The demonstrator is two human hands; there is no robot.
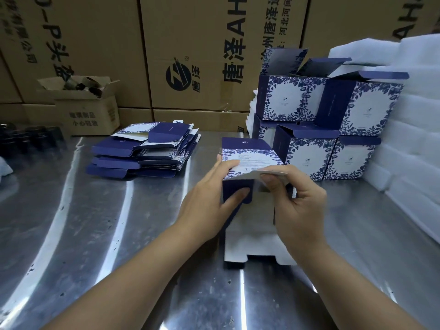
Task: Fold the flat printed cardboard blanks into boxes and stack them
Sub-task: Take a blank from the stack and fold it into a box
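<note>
The half-folded blank sits mid-table, its long axis running from the person toward the stacked boxes, white flaps nearest. The left hand grips its dark side. The right hand pinches the raised printed panel's edge. The pile of flat blanks lies left.

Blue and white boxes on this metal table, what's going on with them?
A person is shaping a half-folded box on the steel table. The left hand grips its dark blue side while the right hand pinches a white flap. A pile of flat blanks lies behind to the left. Finished boxes, lids open, are stacked in two tiers to the right, beside white foam sheets.
</note>
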